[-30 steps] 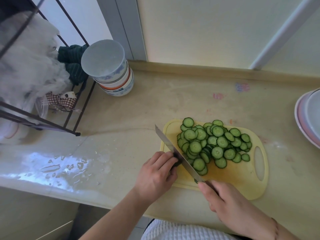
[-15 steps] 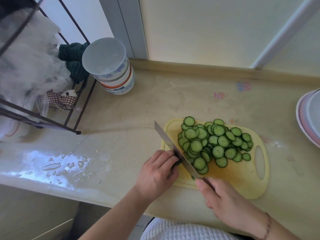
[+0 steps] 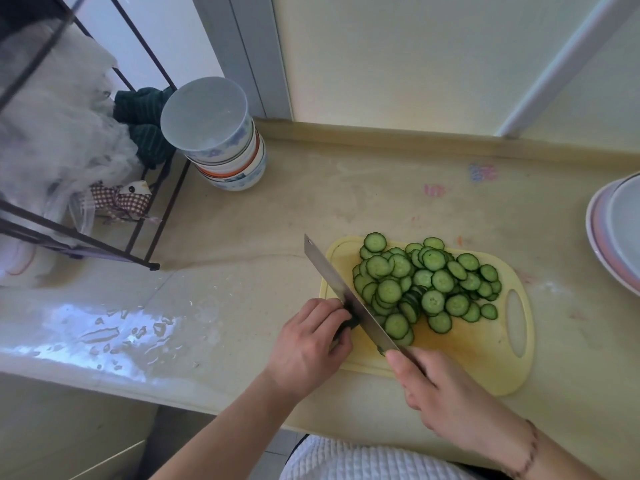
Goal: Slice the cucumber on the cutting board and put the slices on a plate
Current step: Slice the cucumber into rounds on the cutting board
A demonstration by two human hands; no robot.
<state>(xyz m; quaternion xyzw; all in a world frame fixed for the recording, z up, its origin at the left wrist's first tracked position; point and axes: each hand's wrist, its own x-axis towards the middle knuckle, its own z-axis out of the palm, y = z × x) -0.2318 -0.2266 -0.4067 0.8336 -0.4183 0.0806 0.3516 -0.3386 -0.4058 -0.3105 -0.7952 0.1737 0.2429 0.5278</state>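
Centrally, right of middle in the frame, the board (image 3: 485,355) lies flat on the counter (image 3: 311,220), its handle slot toward the right edge. Slices (image 3: 426,285) are heaped on its upper half, overlapping one another. The left hand (image 3: 311,344) curls its fingers round the cucumber stub (image 3: 348,323) at the board's left edge; most of the stub is hidden under the fingers. The right hand (image 3: 446,396) grips the knife (image 3: 346,299) handle at the lower centre, hiding it completely. The blade runs diagonally up and left, its side against the left fingertips, and stands between the stub and the heap, touching the nearest slices.

Plates (image 3: 613,237) are stacked at the right edge of the frame, well apart from the board and partly cut off. A stack of bowls (image 3: 221,143) stands in the upper left against the wall. Left of it, a wire rack (image 3: 145,233) holds white netting (image 3: 52,133) and a dark cloth (image 3: 142,112). A wet patch (image 3: 104,327) glints at the lower left.
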